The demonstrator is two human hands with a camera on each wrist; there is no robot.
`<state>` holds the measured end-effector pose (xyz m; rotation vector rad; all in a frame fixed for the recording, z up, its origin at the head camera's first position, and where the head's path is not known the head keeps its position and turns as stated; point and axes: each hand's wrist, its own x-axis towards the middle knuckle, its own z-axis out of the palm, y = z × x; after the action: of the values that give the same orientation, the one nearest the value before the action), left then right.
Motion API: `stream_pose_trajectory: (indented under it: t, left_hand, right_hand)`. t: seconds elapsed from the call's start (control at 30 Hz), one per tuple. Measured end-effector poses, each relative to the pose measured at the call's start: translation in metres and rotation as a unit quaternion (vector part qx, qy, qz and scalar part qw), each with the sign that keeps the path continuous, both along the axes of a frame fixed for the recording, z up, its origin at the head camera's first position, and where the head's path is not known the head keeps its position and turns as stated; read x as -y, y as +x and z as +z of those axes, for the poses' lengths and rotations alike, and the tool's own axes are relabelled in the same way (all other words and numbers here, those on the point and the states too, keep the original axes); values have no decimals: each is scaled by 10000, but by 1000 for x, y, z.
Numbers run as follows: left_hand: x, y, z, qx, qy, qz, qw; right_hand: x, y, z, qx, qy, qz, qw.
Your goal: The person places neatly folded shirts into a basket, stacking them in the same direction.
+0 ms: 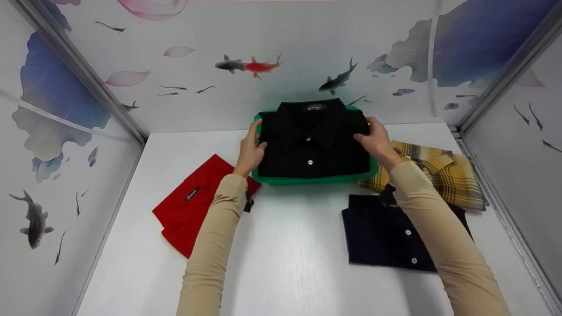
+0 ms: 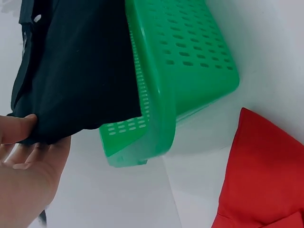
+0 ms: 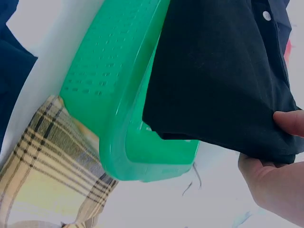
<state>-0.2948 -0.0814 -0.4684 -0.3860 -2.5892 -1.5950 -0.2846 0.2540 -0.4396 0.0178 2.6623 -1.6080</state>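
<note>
A folded black shirt, collar at the far side and white buttons down its front, is held level over a green basket. My left hand grips its left edge, thumb on top and fingers underneath, as the left wrist view shows of the shirt. At the opposite edge my right hand pinches the cloth the same way. In the right wrist view the shirt overlaps the rim of the perforated basket. Most of the basket's inside is hidden beneath the shirt.
A folded red shirt lies left of the basket, partly behind my left forearm. On the right are a folded navy shirt and a yellow plaid shirt, partly covered by my right arm. A patterned wall stands behind the white table.
</note>
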Motion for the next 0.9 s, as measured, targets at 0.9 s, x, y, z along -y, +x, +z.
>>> stream_pose_trajectory:
  t: [0.9]
  left_hand:
    - [-7,-4,-26,-151,-912,197,9955]
  right_hand:
    - [-12,6,-33,309,688,260,9968]
